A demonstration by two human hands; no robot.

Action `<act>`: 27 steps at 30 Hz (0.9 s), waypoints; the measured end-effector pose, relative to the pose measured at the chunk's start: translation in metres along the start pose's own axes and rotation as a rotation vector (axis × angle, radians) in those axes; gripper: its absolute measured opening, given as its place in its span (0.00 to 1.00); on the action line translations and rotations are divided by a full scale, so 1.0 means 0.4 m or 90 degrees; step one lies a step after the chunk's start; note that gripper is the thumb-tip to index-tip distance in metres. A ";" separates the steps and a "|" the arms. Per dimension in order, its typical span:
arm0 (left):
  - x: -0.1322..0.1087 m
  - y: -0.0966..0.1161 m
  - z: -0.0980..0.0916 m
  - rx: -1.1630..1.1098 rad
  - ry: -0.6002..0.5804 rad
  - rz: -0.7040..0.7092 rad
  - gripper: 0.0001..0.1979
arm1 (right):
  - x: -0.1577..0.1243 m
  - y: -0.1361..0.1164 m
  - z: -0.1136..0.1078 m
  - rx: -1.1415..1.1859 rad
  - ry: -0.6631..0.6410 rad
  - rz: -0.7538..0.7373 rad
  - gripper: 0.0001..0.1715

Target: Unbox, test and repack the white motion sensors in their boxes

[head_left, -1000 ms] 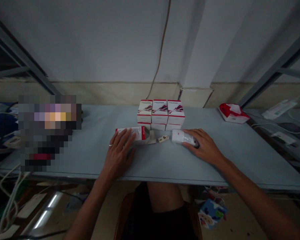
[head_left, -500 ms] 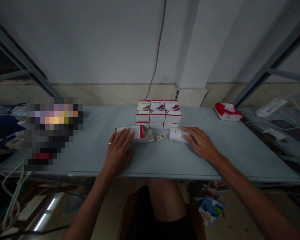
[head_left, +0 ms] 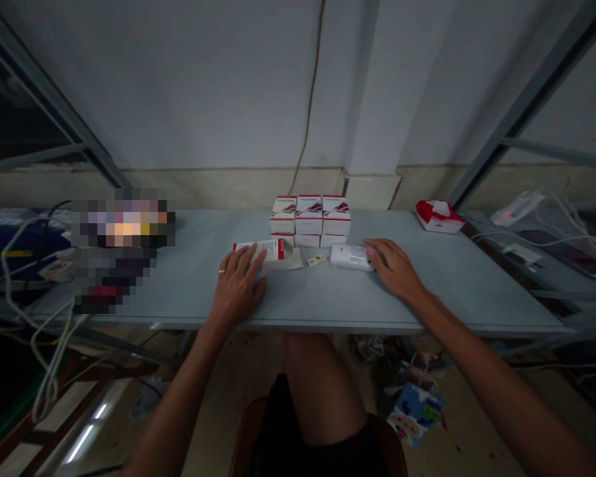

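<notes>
My left hand [head_left: 239,281], a ring on one finger, lies with fingers spread over a white and red carton [head_left: 274,250] on its side. The carton's flap end faces right. My right hand [head_left: 395,268] is open at the right end of a white item in clear plastic wrap [head_left: 348,256]; its thumb touches that end and the other fingers stretch out behind. Between the carton and the wrapped item lies a small pale flat piece with dark marks [head_left: 316,260], touched by neither hand.
Behind my hands stand stacked white and red cartons [head_left: 308,215] in two layers. A red and white tissue box [head_left: 438,216] sits at the back right of the grey table [head_left: 189,291]. Cables [head_left: 54,371] hang at the left, and a power strip [head_left: 516,207] lies at the right.
The camera view has shifted slightly. My right hand has slid back to the right end of the wrapped item, so more of the item shows. My left hand stays on the carton.
</notes>
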State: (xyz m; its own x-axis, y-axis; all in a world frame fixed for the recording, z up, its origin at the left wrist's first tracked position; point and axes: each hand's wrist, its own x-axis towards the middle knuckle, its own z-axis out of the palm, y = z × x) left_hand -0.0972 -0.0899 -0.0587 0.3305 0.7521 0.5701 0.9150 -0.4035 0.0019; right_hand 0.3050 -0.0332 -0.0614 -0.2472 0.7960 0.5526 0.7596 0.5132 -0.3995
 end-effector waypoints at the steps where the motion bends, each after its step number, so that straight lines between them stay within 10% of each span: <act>1: 0.000 -0.001 0.000 0.003 -0.006 0.002 0.29 | 0.000 0.000 -0.003 0.001 0.020 0.006 0.29; 10: 0.030 0.006 0.003 -0.002 -0.052 0.067 0.31 | -0.001 -0.010 -0.020 -0.035 -0.116 -0.056 0.35; 17: 0.078 0.069 0.014 -0.062 -0.066 0.084 0.29 | -0.006 -0.031 -0.126 0.154 0.126 0.019 0.29; 22: 0.158 0.165 -0.034 -0.354 0.066 -0.036 0.17 | 0.020 -0.105 -0.125 0.272 0.159 0.015 0.27; 27: 0.262 0.213 -0.057 -0.665 -0.093 -0.127 0.27 | 0.043 -0.156 -0.048 0.531 0.005 0.031 0.32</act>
State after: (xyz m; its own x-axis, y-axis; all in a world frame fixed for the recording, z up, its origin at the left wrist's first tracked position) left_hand 0.0102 -0.0575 0.0198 0.2846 0.8808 0.3783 0.3274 -0.4602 0.8252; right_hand 0.2650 -0.0578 -0.0130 -0.2194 0.8230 0.5239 0.0736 0.5494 -0.8323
